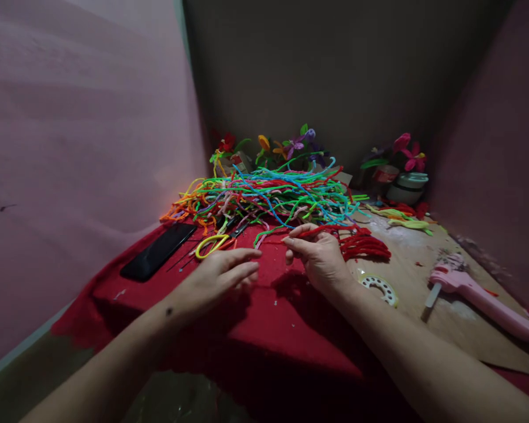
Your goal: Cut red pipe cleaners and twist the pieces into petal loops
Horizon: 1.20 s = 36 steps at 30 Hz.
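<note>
Over the red cloth [264, 311], my right hand [320, 255] pinches a red pipe cleaner [341, 228] between thumb and fingers. The stem runs off to the right, above a bundle of bent red pipe cleaners [368, 247]. My left hand [229, 270] is held apart from it, fingers extended toward the right hand, with nothing visible in them. Just beyond my left hand lie yellow-handled scissors [211, 245]. A large heap of many-coloured pipe cleaners [273, 197] spreads behind both hands.
A black phone [157, 252] lies at the left. To the right, a pink glue gun [476, 296] and a round tape roll [379, 288] rest on a brown board [412, 264]. Pipe-cleaner flowers [293, 144] and a lidded jar [408, 187] stand at the back.
</note>
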Motion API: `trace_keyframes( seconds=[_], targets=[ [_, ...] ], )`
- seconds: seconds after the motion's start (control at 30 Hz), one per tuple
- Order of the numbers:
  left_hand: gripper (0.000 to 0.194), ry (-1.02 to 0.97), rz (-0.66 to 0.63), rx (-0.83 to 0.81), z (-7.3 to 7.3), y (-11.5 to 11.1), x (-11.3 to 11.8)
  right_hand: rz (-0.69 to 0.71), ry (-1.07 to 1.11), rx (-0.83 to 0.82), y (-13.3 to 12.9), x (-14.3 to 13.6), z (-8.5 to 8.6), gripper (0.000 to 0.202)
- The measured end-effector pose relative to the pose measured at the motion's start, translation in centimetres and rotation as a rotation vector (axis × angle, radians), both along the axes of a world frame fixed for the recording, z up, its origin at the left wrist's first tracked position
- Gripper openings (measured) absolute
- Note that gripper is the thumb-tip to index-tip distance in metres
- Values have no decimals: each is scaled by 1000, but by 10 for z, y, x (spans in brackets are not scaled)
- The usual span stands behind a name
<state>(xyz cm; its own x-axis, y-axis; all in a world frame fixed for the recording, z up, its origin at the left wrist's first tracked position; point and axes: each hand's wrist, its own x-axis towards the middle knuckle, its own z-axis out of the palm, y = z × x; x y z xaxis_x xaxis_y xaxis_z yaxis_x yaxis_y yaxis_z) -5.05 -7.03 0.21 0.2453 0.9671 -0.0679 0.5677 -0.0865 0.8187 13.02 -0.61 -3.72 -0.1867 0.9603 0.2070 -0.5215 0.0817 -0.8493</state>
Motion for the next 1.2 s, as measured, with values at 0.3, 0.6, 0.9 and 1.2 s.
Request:
trace_keyframes(
  seconds=[0.3, 0.6, 0.9, 1.2],
  targets=[
    [13, -1103, 202, -304, -33, 54, 61, 21, -40, -5, 2, -2, 2, 14],
    [30, -1362, 400, -148, -17, 85, 34, -29, 326, -235, 27, 9, 2, 16],
    [28, -1393, 297, -105, 1, 110, 32, -34, 315, -315, 30, 13, 4, 23],
    [21, -1281, 332, -26, -14, 120, 18, -113, 224, -190, 33, 16, 2, 16]
  ],
)
